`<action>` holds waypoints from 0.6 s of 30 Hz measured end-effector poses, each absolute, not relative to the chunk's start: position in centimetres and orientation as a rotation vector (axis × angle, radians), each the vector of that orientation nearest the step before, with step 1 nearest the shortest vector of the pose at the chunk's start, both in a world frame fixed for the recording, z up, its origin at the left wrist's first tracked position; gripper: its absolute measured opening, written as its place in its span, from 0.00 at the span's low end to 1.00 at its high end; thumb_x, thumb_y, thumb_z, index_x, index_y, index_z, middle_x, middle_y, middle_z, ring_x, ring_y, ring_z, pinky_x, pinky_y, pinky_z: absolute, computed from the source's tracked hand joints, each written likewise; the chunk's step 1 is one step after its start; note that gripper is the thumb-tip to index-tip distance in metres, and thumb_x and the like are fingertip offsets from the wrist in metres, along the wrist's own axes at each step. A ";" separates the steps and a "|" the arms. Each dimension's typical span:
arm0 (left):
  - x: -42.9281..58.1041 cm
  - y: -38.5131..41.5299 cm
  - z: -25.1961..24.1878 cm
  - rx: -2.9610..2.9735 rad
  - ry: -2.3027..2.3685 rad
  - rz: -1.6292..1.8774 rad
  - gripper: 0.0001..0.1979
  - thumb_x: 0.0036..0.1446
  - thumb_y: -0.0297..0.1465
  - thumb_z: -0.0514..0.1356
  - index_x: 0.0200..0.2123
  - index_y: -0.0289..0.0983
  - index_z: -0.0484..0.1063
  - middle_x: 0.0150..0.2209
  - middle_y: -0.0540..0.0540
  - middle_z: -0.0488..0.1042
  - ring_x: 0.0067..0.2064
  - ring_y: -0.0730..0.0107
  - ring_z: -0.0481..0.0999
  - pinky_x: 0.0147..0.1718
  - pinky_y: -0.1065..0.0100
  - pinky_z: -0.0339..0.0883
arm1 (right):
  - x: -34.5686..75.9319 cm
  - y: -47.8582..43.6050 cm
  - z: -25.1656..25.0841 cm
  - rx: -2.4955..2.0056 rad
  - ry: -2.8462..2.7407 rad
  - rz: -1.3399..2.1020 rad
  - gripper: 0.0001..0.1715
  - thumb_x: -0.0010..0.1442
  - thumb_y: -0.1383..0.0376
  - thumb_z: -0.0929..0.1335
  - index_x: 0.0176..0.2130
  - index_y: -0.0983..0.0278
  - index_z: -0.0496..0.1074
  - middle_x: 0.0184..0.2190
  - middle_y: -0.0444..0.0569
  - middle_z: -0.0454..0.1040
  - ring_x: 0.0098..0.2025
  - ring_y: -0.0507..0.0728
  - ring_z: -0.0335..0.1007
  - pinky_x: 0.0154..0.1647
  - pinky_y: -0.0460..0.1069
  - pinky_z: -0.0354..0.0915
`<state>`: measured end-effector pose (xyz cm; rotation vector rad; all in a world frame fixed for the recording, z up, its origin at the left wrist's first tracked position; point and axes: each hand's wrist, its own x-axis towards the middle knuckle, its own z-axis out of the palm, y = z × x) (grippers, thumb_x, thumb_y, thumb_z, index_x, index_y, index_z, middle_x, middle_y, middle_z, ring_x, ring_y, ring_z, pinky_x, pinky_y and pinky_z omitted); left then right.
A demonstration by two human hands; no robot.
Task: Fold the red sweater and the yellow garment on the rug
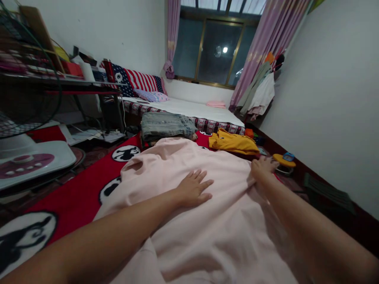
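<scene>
A pale pink garment [227, 169] is spread out in front of me, with wrinkles across it and an opening, perhaps a sleeve end, at its left edge. My left hand [194, 189] lies flat on its middle, fingers spread. At the garment's right edge is my right hand [263, 167], fingers stretched out and blurred a little; nothing shows in its grip. Underneath lies a red blanket [77, 197] with black-and-white round prints. Just beyond the garment are folded jeans [167, 124] on the left and a yellow piece of clothing [232, 142] on the right.
A fan [29, 157] and a cluttered desk [89, 83] stand on the left. Behind is a bed [186, 106] below a window. To the right are a yellow-topped stool [284, 160], a dark green stool [328, 189] and clothes hanging [262, 94] by the curtain.
</scene>
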<state>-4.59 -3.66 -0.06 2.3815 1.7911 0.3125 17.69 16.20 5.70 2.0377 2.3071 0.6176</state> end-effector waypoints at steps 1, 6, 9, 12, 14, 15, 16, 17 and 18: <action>-4.6 -3.7 0.0 2.382 1.793 0.320 0.33 0.64 0.52 0.43 0.68 0.45 0.52 0.71 0.42 0.40 0.70 0.46 0.38 0.65 0.47 0.37 | 16.2 15.6 6.3 2.046 2.339 0.569 0.20 0.60 0.71 0.62 0.50 0.69 0.74 0.55 0.67 0.66 0.58 0.73 0.61 0.55 0.67 0.55; -4.7 -3.6 -0.4 2.398 1.788 0.365 0.33 0.63 0.52 0.45 0.67 0.45 0.54 0.71 0.42 0.44 0.70 0.47 0.42 0.65 0.48 0.39 | 11.0 10.8 4.1 1.862 2.753 0.158 0.29 0.65 0.56 0.61 0.61 0.64 0.62 0.62 0.61 0.60 0.61 0.68 0.58 0.59 0.66 0.54; -5.6 -3.5 -0.4 2.411 1.784 0.395 0.33 0.62 0.53 0.47 0.66 0.44 0.56 0.69 0.41 0.49 0.69 0.49 0.47 0.64 0.48 0.42 | 10.7 9.1 0.7 1.746 2.848 0.052 0.31 0.68 0.52 0.56 0.64 0.60 0.58 0.67 0.58 0.53 0.67 0.67 0.49 0.62 0.68 0.49; -8.1 -3.5 0.6 2.334 1.918 0.570 0.26 0.63 0.47 0.50 0.57 0.41 0.69 0.63 0.41 0.64 0.63 0.55 0.62 0.62 0.55 0.52 | 11.3 9.3 -0.9 1.773 2.830 -0.007 0.31 0.68 0.52 0.55 0.65 0.59 0.57 0.68 0.54 0.52 0.69 0.65 0.45 0.63 0.67 0.48; -10.7 -3.5 1.8 2.174 2.152 0.862 0.20 0.64 0.40 0.50 0.51 0.39 0.73 0.56 0.43 0.71 0.58 0.60 0.68 0.60 0.61 0.57 | 11.6 9.8 -0.9 1.784 2.836 -0.038 0.30 0.67 0.53 0.56 0.64 0.59 0.59 0.68 0.53 0.53 0.68 0.64 0.47 0.64 0.65 0.49; -12.3 -3.5 2.6 2.061 2.288 1.036 0.18 0.64 0.36 0.50 0.50 0.38 0.74 0.54 0.43 0.73 0.57 0.61 0.69 0.59 0.62 0.58 | 11.7 10.0 -0.8 1.788 2.845 -0.047 0.29 0.67 0.53 0.56 0.63 0.59 0.60 0.67 0.53 0.54 0.68 0.64 0.48 0.64 0.65 0.49; -13.9 -3.4 3.3 1.943 2.414 1.200 0.18 0.64 0.34 0.49 0.50 0.38 0.74 0.54 0.43 0.73 0.57 0.62 0.68 0.59 0.63 0.58 | 11.7 10.2 -0.7 1.789 2.858 -0.054 0.29 0.67 0.53 0.57 0.63 0.60 0.61 0.67 0.53 0.55 0.68 0.63 0.48 0.64 0.64 0.49; -15.6 -3.4 3.9 1.813 2.528 1.333 0.18 0.63 0.31 0.49 0.50 0.37 0.74 0.53 0.43 0.74 0.57 0.62 0.68 0.59 0.63 0.57 | 11.7 10.2 -0.6 1.789 2.870 -0.057 0.29 0.67 0.54 0.57 0.62 0.60 0.61 0.67 0.53 0.55 0.68 0.63 0.49 0.63 0.63 0.50; -17.3 -3.4 4.5 1.659 2.625 1.432 0.19 0.62 0.28 0.48 0.50 0.36 0.74 0.53 0.42 0.74 0.57 0.62 0.69 0.59 0.63 0.58 | 11.7 10.2 -0.6 1.790 2.882 -0.056 0.28 0.67 0.54 0.57 0.62 0.60 0.62 0.67 0.53 0.56 0.67 0.63 0.50 0.63 0.63 0.51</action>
